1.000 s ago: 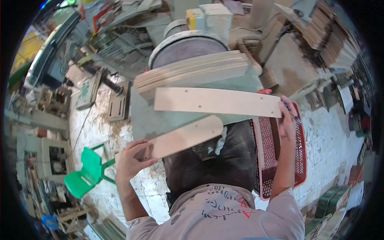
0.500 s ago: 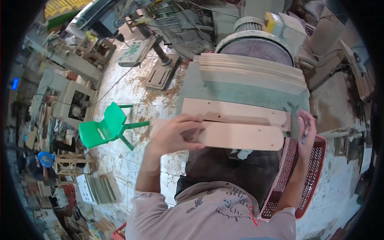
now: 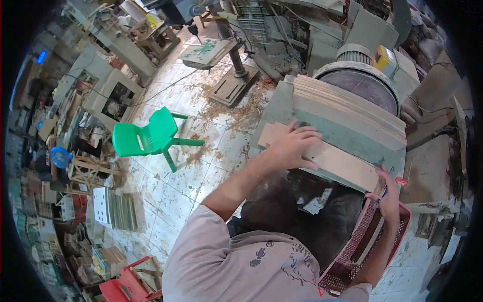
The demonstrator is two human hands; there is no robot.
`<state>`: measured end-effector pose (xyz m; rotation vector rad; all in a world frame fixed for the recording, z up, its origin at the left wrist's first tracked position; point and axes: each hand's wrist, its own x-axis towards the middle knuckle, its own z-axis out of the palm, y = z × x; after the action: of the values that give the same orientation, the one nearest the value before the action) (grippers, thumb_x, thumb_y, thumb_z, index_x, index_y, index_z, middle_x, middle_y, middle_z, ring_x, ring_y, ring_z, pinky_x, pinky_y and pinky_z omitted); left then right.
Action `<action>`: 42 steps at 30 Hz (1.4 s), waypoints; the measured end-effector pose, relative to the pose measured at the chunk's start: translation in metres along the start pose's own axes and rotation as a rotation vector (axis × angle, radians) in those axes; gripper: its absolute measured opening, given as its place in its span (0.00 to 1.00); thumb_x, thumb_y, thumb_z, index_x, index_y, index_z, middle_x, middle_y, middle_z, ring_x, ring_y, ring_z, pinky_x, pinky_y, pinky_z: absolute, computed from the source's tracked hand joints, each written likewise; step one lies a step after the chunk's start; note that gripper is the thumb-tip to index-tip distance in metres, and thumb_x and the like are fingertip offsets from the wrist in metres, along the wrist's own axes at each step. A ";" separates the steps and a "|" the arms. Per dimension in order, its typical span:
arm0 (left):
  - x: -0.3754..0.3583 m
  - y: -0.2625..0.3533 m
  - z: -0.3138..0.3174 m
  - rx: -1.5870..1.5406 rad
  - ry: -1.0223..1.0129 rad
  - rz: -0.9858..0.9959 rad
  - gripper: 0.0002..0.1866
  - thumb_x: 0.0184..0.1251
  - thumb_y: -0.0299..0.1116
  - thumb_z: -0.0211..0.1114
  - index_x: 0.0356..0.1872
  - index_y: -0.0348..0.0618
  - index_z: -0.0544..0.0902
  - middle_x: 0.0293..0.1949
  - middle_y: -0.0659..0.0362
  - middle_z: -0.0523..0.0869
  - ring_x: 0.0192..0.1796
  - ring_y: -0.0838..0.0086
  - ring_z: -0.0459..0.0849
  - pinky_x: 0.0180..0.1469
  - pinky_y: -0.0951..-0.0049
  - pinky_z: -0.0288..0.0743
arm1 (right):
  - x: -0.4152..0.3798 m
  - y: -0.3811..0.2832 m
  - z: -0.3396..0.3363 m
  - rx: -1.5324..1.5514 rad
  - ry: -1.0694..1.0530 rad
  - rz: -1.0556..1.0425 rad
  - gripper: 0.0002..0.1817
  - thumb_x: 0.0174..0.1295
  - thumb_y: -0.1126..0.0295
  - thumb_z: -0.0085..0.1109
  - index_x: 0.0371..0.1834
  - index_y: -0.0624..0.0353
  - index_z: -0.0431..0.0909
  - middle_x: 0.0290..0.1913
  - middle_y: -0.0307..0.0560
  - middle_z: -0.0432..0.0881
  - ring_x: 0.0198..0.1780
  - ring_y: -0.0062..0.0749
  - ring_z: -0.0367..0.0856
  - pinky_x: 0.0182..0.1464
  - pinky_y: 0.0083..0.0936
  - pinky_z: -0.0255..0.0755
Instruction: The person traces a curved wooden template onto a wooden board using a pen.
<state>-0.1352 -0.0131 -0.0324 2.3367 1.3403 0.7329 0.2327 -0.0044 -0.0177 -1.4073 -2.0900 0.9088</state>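
Note:
A pale wooden board [image 3: 347, 162] lies over another board [image 3: 271, 133] near the front edge of the green work table [image 3: 352, 126]. My left hand [image 3: 294, 148] grips its left part, thumb at the near edge and fingers across to the far side. At the board's right end is my right hand [image 3: 386, 196], its fingers and thumb around the end. A slim dark pen-like thing [image 3: 384, 192] shows in that same hand, partly hidden by the fingers. Behind the boards a stack of long wooden strips [image 3: 347, 103] rests on the table.
Past the strips stands a machine with a large round disc [image 3: 359, 83]. A red perforated crate [image 3: 342, 272] with wood pieces sits under my right arm. To the left are a green plastic chair [image 3: 151, 133], a drill stand [image 3: 236, 80] and stacked panels [image 3: 113, 209].
The round-ended board has been lowered onto the other board and turned slantwise. My right hand has come to its right end. The view has swung, shifting the table rightward.

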 end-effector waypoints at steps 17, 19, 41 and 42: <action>-0.055 -0.037 -0.072 -0.195 -0.043 -0.313 0.42 0.47 0.34 0.79 0.68 0.51 0.70 0.65 0.53 0.73 0.66 0.59 0.73 0.67 0.64 0.69 | 0.018 -0.016 0.001 -0.117 -0.039 -0.051 0.42 0.35 0.72 0.79 0.61 0.55 0.73 0.64 0.51 0.76 0.65 0.48 0.72 0.67 0.37 0.65; -0.058 -0.039 -0.075 -0.227 -0.045 -0.335 0.42 0.47 0.34 0.79 0.68 0.51 0.70 0.65 0.53 0.72 0.66 0.59 0.72 0.67 0.64 0.69 | 0.020 -0.020 0.003 -0.154 -0.049 -0.079 0.42 0.36 0.71 0.79 0.61 0.55 0.73 0.63 0.51 0.76 0.64 0.48 0.73 0.66 0.38 0.66; -0.096 -0.055 -0.050 -0.573 0.458 -0.587 0.20 0.72 0.26 0.56 0.62 0.30 0.75 0.50 0.52 0.87 0.50 0.77 0.82 0.55 0.75 0.75 | 0.027 -0.027 0.015 -0.078 -0.052 -0.118 0.40 0.37 0.70 0.79 0.60 0.56 0.74 0.62 0.52 0.76 0.64 0.48 0.72 0.67 0.39 0.64; -0.096 -0.054 -0.050 -0.565 0.472 -0.585 0.20 0.71 0.26 0.56 0.61 0.30 0.75 0.50 0.51 0.87 0.49 0.77 0.83 0.54 0.76 0.76 | 0.027 -0.027 0.015 -0.085 -0.053 -0.129 0.40 0.37 0.71 0.79 0.60 0.56 0.74 0.62 0.52 0.76 0.64 0.48 0.72 0.67 0.39 0.64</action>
<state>-0.2422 -0.0676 -0.0455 1.2864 1.6175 1.2916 0.1954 0.0098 -0.0076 -1.2848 -2.2544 0.8224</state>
